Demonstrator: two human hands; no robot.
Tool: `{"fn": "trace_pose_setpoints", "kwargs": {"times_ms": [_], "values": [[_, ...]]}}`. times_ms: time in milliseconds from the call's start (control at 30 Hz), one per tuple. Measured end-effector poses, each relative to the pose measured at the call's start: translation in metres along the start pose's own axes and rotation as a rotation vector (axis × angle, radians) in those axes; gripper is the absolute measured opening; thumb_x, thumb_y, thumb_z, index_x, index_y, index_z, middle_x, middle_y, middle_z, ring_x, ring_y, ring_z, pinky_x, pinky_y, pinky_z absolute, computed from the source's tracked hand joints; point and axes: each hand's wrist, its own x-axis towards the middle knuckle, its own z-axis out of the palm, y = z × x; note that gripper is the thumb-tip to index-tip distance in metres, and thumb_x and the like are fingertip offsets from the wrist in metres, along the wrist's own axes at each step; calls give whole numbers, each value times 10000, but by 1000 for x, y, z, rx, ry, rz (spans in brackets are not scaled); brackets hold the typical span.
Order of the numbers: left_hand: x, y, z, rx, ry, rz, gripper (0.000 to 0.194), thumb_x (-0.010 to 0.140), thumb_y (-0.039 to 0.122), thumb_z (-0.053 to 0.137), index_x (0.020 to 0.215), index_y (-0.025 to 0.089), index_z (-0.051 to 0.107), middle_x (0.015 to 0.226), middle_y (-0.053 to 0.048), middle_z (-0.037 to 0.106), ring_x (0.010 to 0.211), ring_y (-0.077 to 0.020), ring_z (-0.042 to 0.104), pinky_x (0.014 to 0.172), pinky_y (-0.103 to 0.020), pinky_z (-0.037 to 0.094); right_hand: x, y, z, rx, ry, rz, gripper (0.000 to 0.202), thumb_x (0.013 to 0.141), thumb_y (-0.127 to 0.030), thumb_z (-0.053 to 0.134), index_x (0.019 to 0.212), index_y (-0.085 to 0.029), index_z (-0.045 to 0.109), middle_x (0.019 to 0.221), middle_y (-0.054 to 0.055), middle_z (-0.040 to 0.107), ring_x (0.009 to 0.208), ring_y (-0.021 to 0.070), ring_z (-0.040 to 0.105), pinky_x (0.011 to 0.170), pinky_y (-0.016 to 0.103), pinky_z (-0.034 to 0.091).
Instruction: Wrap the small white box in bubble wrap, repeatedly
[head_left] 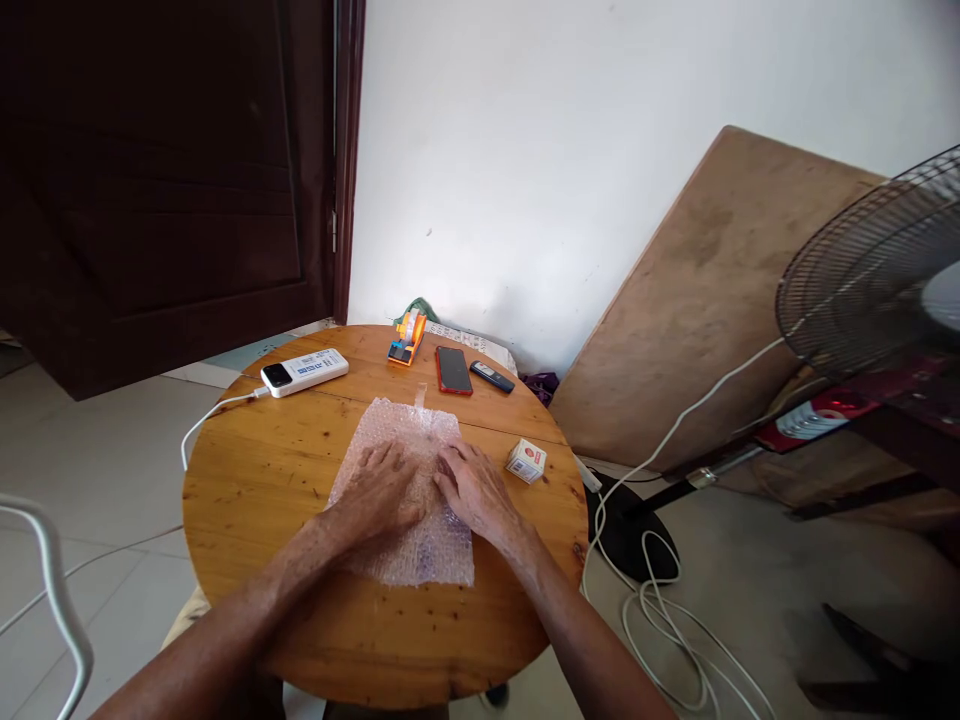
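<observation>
So the bubble wrap [433, 548] is flat in the middle of the round wooden surface [262, 510], with a strip of clear tape [421, 395] sticking out past its far edge. Left hand [384, 492] lies palm-down on it, fingers a bit spread. Right hand [475, 486] is on the right edge, fingers lightly bent and fairly close together, thumb angled off. Between them they block the middle of the wrap.

Closest clutter is a small white box [526, 461], just beside the right hand. Farther back there's an orange tape dispenser [409, 338], then a phone [454, 370] with red edges and a dark remote-looking gadget [492, 377] near each other. Over left sits a white power bank [305, 372] with a white cable [217, 408] running off the edge.

Off the surface: dark door [165, 190] on the left, big board [690, 290] leaning against the wall [525, 170], fan [862, 250] on the right, and loose cord [667, 610] looped on the floor [112, 570].
</observation>
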Motion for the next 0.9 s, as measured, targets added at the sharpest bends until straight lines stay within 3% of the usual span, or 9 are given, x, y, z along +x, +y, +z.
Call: {"fn": "trace_pose_setpoints", "kwargs": {"times_ms": [100, 300, 467, 767, 900], "values": [[4, -2, 0, 2, 23, 12, 506, 828, 384, 617, 1281, 163, 575, 1451, -210, 464, 1392, -401, 371, 1137, -582, 265, 17, 3, -2, -34, -22, 22, 224, 960, -231, 506, 1142, -160, 616, 1176, 114, 625, 1058, 253, 573, 902, 353, 422], [4, -1, 14, 32, 77, -46, 459, 843, 200, 540, 1301, 178, 555, 1463, -207, 448, 1401, -395, 352, 1123, -631, 242, 40, 7, 6, -113, 16, 118, 225, 960, -277, 503, 1076, -151, 649, 1128, 147, 646, 1031, 290, 561, 869, 390, 414], [5, -5, 25, 56, 95, -64, 485, 868, 187, 506, 1351, 203, 538, 1496, -192, 426, 1421, -396, 332, 1142, -632, 212, 34, 16, 15, -46, 78, 97, 254, 944, -287, 543, 1156, -174, 628, 1247, 110, 634, 1108, 291, 526, 921, 400, 383], [5, -28, 31, 91, 141, -41, 497, 857, 168, 504, 1339, 287, 536, 1519, -126, 422, 1425, -376, 332, 1141, -622, 219, 30, 21, 12, 10, 76, 35, 244, 953, -302, 541, 1161, -196, 614, 1301, 101, 618, 1143, 283, 522, 912, 399, 363], [6, -31, 33, 72, 168, -38, 469, 858, 191, 525, 1319, 268, 563, 1503, -137, 440, 1418, -381, 339, 1142, -632, 215, 30, 19, 12, 9, 65, 46, 255, 954, -291, 541, 1179, -191, 608, 1315, 102, 615, 1158, 283, 525, 918, 397, 363]]}}
